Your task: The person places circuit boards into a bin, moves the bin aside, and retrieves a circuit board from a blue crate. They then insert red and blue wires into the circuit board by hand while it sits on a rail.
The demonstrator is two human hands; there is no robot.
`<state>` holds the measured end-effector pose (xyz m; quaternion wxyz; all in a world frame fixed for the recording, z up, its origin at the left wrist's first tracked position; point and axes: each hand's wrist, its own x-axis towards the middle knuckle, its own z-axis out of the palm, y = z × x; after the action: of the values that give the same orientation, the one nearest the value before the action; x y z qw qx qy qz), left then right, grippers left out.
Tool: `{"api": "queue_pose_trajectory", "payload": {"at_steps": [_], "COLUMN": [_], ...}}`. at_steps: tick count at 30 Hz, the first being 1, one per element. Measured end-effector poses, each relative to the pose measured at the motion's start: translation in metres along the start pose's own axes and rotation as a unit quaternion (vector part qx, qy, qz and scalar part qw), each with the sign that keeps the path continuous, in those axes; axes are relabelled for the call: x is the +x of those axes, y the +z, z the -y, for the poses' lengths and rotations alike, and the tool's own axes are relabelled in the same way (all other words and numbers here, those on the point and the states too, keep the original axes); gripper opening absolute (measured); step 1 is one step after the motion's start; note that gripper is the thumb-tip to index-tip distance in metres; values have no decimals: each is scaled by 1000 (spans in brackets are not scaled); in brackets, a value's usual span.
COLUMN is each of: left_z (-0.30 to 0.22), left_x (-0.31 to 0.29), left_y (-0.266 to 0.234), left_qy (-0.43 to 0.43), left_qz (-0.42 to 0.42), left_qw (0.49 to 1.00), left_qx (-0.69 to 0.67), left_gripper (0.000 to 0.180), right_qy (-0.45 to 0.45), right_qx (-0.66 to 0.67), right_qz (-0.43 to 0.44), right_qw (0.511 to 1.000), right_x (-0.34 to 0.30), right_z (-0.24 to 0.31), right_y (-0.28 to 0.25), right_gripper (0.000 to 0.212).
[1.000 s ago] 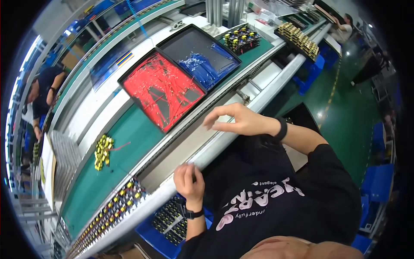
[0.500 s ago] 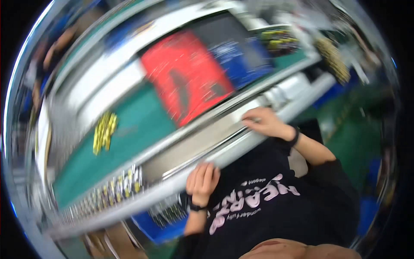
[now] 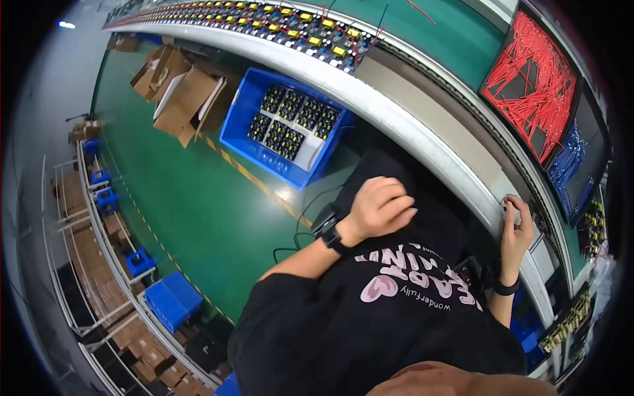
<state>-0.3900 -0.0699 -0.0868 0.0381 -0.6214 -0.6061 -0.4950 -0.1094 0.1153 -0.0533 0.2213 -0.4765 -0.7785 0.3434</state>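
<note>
My left hand point(image 3: 382, 208) hovers over my dark clothing, apart from the bench. Its fingers are loosely bent with small gaps; nothing shows in them, though the palm is hidden. My right hand point(image 3: 516, 234) is at the bench's pale front edge point(image 3: 456, 178), thumb and forefinger pinched around something small and light that I cannot make out. Beyond that hand, red wires point(image 3: 528, 86) lie piled in a dark tray, with blue wires point(image 3: 569, 162) beside them. Rows of circuit boards point(image 3: 284, 30) with yellow parts line the bench at the upper left.
A blue bin point(image 3: 241, 132) on the green floor holds more boards in white dividers. Open cardboard boxes point(image 3: 188, 99) stand left of it. A dark cable point(image 3: 300, 224) runs near my left wrist. Far left are shelving with cartons point(image 3: 99, 264) and a blue crate point(image 3: 173, 300).
My view has swung left, bringing the floor and blue bin into sight. My left hand has come off the bench edge toward my body. My right hand stays at the bench, still pinched.
</note>
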Motion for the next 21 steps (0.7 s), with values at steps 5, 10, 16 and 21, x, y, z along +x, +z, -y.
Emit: {"api": "queue_pose_trajectory", "payload": {"at_steps": [5, 10, 16, 21], "left_z": [15, 148, 369, 476], "left_x": [-71, -153, -273, -338], "left_y": [-52, -113, -92, -35], "left_qy": [-288, -550, -738, -817], "left_qz": [-58, -188, -188, -88], "left_qw": [953, 814, 612, 528], "left_qx": [68, 14, -214, -216], "left_gripper": [10, 17, 16, 18], "right_qy": [-54, -107, -195, -201], "right_qx": [-29, -69, -173, -229], "right_qz": [-8, 23, 133, 181], "right_qw": [998, 992, 956, 935], "right_x": [-2, 8, 57, 91], "right_z": [13, 49, 132, 151], "right_y": [-3, 20, 101, 138], "right_gripper": [20, 33, 66, 80]}}
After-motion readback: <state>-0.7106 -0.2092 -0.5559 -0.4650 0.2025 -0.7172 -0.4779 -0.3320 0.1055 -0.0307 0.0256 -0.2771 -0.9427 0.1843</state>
